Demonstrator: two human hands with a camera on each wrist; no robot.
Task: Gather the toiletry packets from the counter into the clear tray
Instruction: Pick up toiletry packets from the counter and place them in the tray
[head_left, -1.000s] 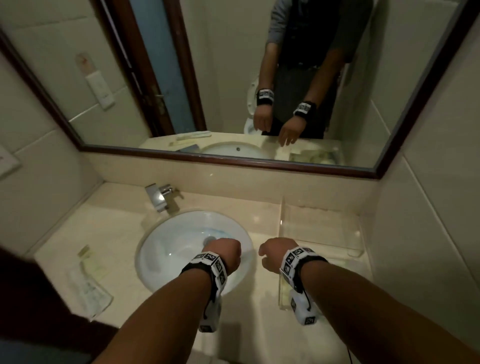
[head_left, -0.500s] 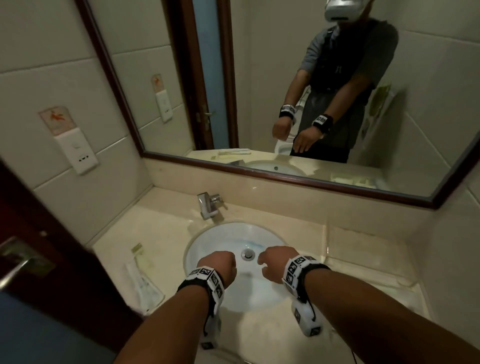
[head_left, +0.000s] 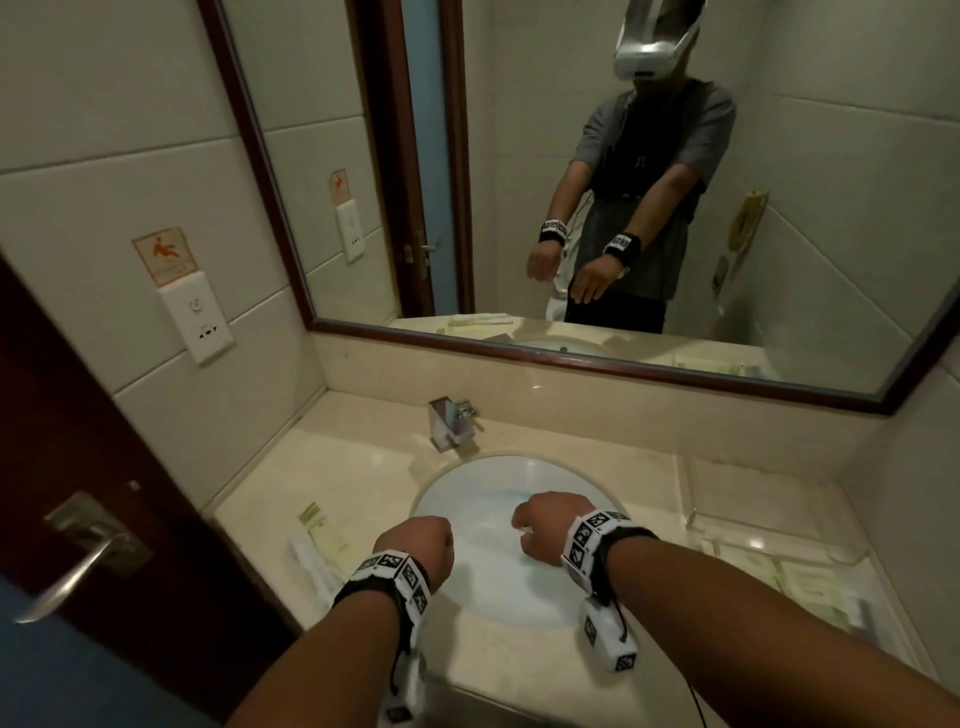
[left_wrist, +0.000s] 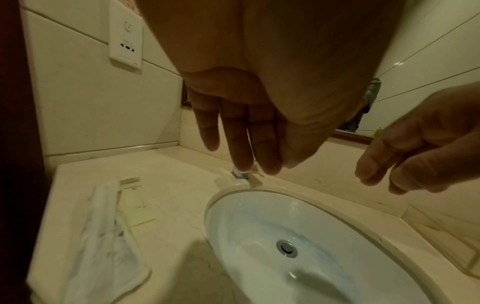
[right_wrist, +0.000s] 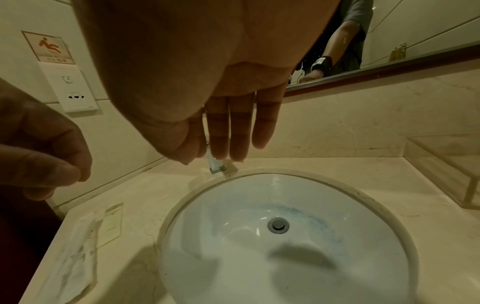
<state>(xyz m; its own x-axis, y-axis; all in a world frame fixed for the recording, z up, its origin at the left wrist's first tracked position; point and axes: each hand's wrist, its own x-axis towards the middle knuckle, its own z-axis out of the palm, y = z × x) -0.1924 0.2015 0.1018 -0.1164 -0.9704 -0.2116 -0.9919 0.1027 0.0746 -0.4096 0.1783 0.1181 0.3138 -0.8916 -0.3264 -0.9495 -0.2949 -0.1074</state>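
Since the earlier frame our view has swung left; both hands hover over the basin (head_left: 498, 525). Our left hand (head_left: 423, 545) and right hand (head_left: 545, 522) hang relaxed, empty. Packets (left_wrist: 109, 222) lie left on the counter (head_left: 363, 467), so we reach there; the clear tray (head_left: 769, 499) waits right.

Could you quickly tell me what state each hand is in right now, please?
Left hand: open, fingers relaxed, holding nothing, above the sink.
Right hand: open, fingers straight, holding nothing.
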